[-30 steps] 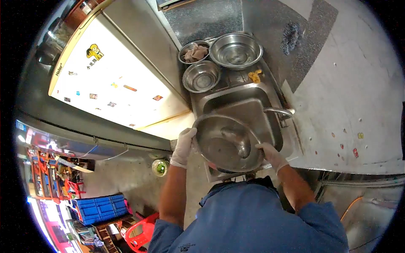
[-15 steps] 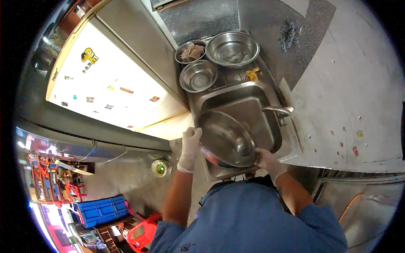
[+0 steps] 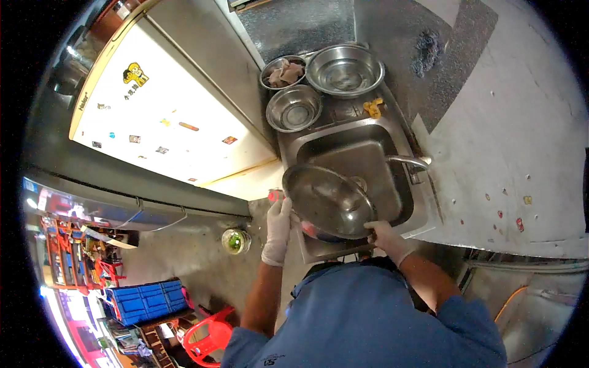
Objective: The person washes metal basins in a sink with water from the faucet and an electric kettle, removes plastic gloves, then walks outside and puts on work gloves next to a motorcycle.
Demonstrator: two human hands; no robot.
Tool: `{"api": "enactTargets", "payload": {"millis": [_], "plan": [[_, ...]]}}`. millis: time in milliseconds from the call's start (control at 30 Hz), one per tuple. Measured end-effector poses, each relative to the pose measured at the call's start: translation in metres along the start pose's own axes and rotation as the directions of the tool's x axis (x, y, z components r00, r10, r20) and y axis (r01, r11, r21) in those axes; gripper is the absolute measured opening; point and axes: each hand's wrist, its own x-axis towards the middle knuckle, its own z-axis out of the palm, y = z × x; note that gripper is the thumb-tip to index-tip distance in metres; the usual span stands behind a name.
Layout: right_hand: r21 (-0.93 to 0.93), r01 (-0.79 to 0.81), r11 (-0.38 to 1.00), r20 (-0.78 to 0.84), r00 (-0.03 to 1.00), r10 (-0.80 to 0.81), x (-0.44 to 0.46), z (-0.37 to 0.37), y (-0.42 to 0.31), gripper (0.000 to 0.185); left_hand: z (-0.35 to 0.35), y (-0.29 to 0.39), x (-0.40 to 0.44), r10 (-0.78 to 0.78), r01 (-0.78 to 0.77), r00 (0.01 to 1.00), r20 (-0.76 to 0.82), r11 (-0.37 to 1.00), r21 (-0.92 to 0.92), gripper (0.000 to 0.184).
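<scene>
A wide metal basin (image 3: 325, 211) is tilted over the near part of the sink (image 3: 362, 150). Its inside is shiny; whether any water lies in it I cannot tell. My left hand (image 3: 278, 230), in a whitish glove, has its fingers closed at the basin's left rim. On the near right rim, my gloved right hand (image 3: 389, 241) grips with the thumb on top. A small red thing (image 3: 274, 195) shows just beyond my left fingertips, too small to name.
Behind the sink stand a bowl of pale meat pieces (image 3: 286, 75), a smaller metal bowl (image 3: 294, 109) and a large metal basin (image 3: 345, 72). A yellow cloth (image 3: 373, 108) lies near the faucet (image 3: 408, 161). A fridge (image 3: 165, 116) flanks the left; a container with greens (image 3: 235, 241) sits on the floor.
The held basin has tilted somewhat and shifted slightly within the view, both hands staying at its rim. The red spot beyond my left fingertips has come into sight. The whole view has shifted a little.
</scene>
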Motion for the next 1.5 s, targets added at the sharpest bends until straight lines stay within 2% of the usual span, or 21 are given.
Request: {"api": "enactTargets", "payload": {"millis": [100,233,300,333,367,433,533,567,600,633,733,800,833,933,967,1033,1100,1233,1300,1400,1500], "plan": [[0.001,-0.101,0.995,-0.009,0.995,0.101,0.003,-0.007,-0.002,0.014,0.001,0.001,0.023,0.078,-0.083,0.995,0.062,0.993,0.084,0.028],[0.018,-0.077,0.997,-0.024,0.997,0.077,0.01,-0.018,0.002,0.015,0.012,0.012,0.03,0.015,-0.022,0.993,0.116,0.998,0.054,0.029],[0.096,-0.165,0.982,0.031,0.986,0.163,-0.022,-0.014,-0.01,0.015,0.015,0.019,0.032,-0.004,-0.001,0.991,0.132,0.999,0.04,0.03],[0.101,-0.164,0.981,0.028,0.986,0.162,0.002,-0.035,0.006,0.015,0.011,0.024,0.035,-0.021,0.005,0.99,0.136,0.993,0.122,0.031],[-0.25,0.324,0.913,0.284,0.925,-0.25,0.042,-0.069,0.031,0.014,0.008,0.028,0.039,-0.038,0.01,0.99,0.136,0.979,0.203,0.032],[-0.396,0.758,0.518,0.618,0.637,-0.46,0.061,-0.09,0.046,0.014,0.003,0.029,0.048,-0.095,0.074,0.98,0.174,0.99,0.122,0.034],[-0.454,0.629,0.631,0.527,0.761,-0.379,0.032,-0.082,0.033,0.023,-0.006,0.029,0.063,-0.156,0.105,0.968,0.199,0.964,0.243,0.034],[-0.367,0.317,0.875,0.328,0.924,-0.197,0.013,-0.065,0.019,0.024,-0.009,0.022,0.069,-0.157,0.105,0.967,0.201,0.963,0.248,0.034],[-0.187,-0.031,0.982,0.158,0.985,0.061,0.005,-0.057,0.012,0.024,-0.009,0.012,0.077,-0.122,0.092,0.967,0.222,0.986,0.141,0.033],[-0.18,-0.031,0.983,0.156,0.986,0.06,0.011,-0.059,0.013,0.024,-0.009,0.002,0.084,-0.085,0.079,0.967,0.239,0.996,0.031,0.032],[-0.287,0.018,0.958,0.044,0.999,-0.006,0.018,-0.058,0.013,0.023,-0.001,0.024,0.064,-0.046,0.034,0.961,0.273,0.998,0.046,0.028],[-0.019,0.239,0.971,0.179,0.956,-0.232,-0.029,-0.032,-0.005,0.02,0.005,0.037,0.05,0.015,-0.033,0.969,0.246,0.997,0.069,0.025],[-0.017,0.238,0.971,0.179,0.956,-0.231,-0.002,-0.042,0.008,0.02,0.008,0.043,0.043,0.079,-0.101,0.973,0.216,0.991,0.092,0.022],[0.097,0.384,0.918,0.239,0.887,-0.396,0.073,-0.064,0.047,0.019,0.02,0.057,0.024,0.1,-0.108,0.974,0.203,0.994,0.03,0.02],[0.232,0.3,0.925,0.295,0.885,-0.361,0.075,-0.061,0.049,0.021,0.021,0.054,0.022,0.101,-0.109,0.974,0.202,0.994,0.03,0.02],[0.354,0.2,0.914,0.358,0.873,-0.33,0.08,-0.059,0.048,0.024,0.018,0.047,0.019,0.282,-0.301,0.947,0.153,0.945,0.125,0.019],[0.383,0.289,0.877,0.324,0.847,-0.42,0.081,-0.057,0.041,0.028,0.013,0.048,0.012,0.256,-0.266,0.959,0.123,0.961,0.069,0.019],[0.203,0.337,0.919,0.166,0.913,-0.372,0.056,-0.045,0.004,0.03,-0.008,0.022,0.017,0.195,-0.195,0.98,0.044,0.981,-0.005,0.017],[0.141,0.447,0.884,0.205,0.86,-0.467,0.036,-0.039,-0.007,0.029,-0.008,0.017,0.009,0.189,-0.186,0.981,0.053,0.981,-0.061,0.016],[0.199,0.35,0.915,0.25,0.885,-0.393,0.034,-0.042,-0.006,0.03,0.001,0.018,-0.008,0.162,-0.158,0.987,0.013,0.975,-0.156,0.013],[0.137,0.422,0.896,0.353,0.825,-0.442,0.017,-0.027,0.016,0.03,0.011,0.013,-0.017,0.217,-0.219,0.976,-0.029,0.966,-0.141,0.015]]}}
